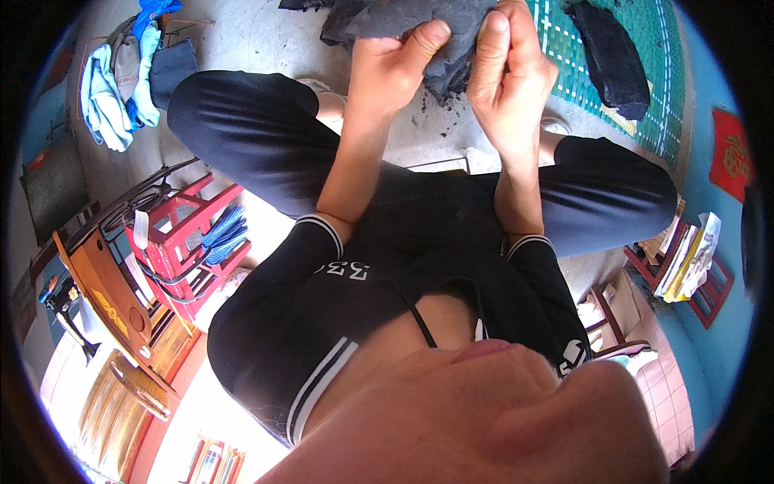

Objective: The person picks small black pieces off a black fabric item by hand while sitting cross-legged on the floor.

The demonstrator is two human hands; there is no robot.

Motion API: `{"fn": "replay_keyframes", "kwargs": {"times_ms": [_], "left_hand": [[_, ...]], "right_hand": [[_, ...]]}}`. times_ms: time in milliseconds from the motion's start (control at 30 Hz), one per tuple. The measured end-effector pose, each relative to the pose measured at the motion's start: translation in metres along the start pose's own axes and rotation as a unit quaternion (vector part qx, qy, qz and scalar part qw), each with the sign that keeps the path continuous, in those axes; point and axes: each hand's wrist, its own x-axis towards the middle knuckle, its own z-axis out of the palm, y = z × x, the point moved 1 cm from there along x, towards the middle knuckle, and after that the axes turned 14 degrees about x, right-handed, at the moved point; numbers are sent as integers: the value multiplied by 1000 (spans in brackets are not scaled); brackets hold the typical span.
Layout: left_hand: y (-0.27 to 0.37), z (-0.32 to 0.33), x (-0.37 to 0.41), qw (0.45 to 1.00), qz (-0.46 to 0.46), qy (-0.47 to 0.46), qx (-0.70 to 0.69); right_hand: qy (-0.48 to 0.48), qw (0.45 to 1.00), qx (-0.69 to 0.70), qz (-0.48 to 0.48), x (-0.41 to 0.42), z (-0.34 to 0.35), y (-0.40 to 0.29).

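Note:
A dark grey piece of soft, fabric-like material (393,21) with ragged edges is stretched between my two hands at the top of the view. My left hand (393,66) grips it from the left, thumb pressed on top. My right hand (514,66) pinches its right side between thumb and bent fingers. The two thumbs are close together. Beneath the hands, torn-looking dark bits hang down, and small dark crumbs (446,124) lie on the grey concrete floor (417,136). The upper part of the material is cut off by the frame's edge.
A folded dark bundle (611,60) lies on a green woven mat (562,78) at right. Light blue clothing (106,97) is at upper left. A red wooden stool (175,242), a brown wooden board (106,290), and stacked books or papers (680,260) stand around me.

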Motion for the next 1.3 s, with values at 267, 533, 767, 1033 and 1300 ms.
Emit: {"fn": "replay_keyframes", "kwargs": {"times_ms": [267,533,767,1033,1300], "left_hand": [[-8,12,-14,919,-228,42,-319],[-10,14,-7,896,-224,-3,-384],[-23,9,-7,871,-223,-45,-436],[-5,9,2,849,-232,4,-475],[-20,-19,-5,834,-207,79,-505]], "right_hand": [[4,1000,-3,9,1,-2,-2],[1,997,50,65,-2,-1,0],[7,988,123,92,0,-1,3],[42,985,143,82,3,-4,14],[103,993,36,32,6,-16,24]]}}
